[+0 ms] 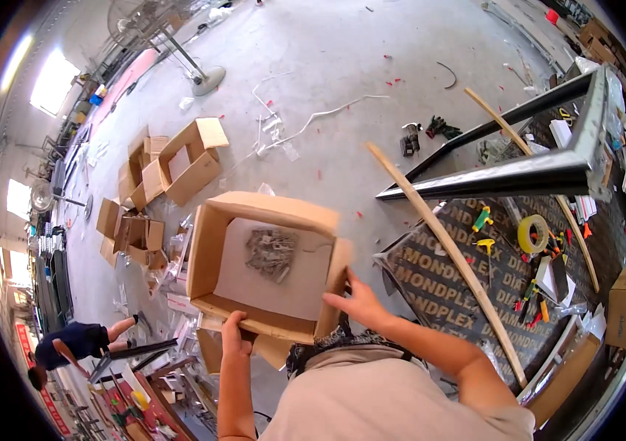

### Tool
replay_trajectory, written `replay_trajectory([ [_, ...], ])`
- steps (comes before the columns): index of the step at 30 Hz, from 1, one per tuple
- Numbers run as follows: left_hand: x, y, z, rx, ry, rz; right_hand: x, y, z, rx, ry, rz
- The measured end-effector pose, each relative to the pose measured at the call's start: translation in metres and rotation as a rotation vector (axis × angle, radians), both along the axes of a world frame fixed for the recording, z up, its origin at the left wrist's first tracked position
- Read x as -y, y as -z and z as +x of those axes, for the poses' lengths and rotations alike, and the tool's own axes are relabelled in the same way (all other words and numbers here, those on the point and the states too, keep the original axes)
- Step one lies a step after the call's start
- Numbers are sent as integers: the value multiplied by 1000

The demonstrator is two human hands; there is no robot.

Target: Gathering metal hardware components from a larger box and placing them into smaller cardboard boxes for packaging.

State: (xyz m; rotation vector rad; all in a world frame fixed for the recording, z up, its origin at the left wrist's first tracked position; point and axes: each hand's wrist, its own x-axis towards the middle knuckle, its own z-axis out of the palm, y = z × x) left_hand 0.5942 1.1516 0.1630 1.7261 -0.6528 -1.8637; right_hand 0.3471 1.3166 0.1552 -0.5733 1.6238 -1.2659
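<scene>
I hold an open cardboard box (210, 250) in front of my chest with both hands. My left hand (233, 331) grips its near bottom edge, thumb over the rim. My right hand (355, 300) clasps the box's right wall with the fingers spread on the cardboard. Inside the box lies a white sheet with a heap of small grey metal parts (272, 252) on it.
Several empty cardboard boxes (180, 163) lie on the concrete floor to the left. A work table (445, 279) at right bears a dark metal frame (519, 175), wooden strips (449, 253), a yellow tape roll (533, 233) and tools. A person (70, 345) crouches at lower left; a standing fan (195, 70) stands farther off.
</scene>
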Motion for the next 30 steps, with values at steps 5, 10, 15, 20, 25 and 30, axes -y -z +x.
replay_trajectory([
  [5, 84, 4, -13, 68, -72, 23, 110, 39, -5, 75, 38, 2],
  [10, 168, 12, -66, 93, 104, 1, 177, 56, -32, 112, 189, 20],
  [15, 235, 23, -185, 176, 197, -121, 232, 77, -94, 109, 391, 262],
  [20, 319, 35, -287, 106, 287, -52, 301, 72, -197, 44, 471, 226],
  [25, 402, 22, -402, 6, 364, 62, 358, 43, -316, -21, 523, 110],
  [30, 427, 2, -538, -138, 543, 29, 380, 21, -419, -68, 684, 54],
])
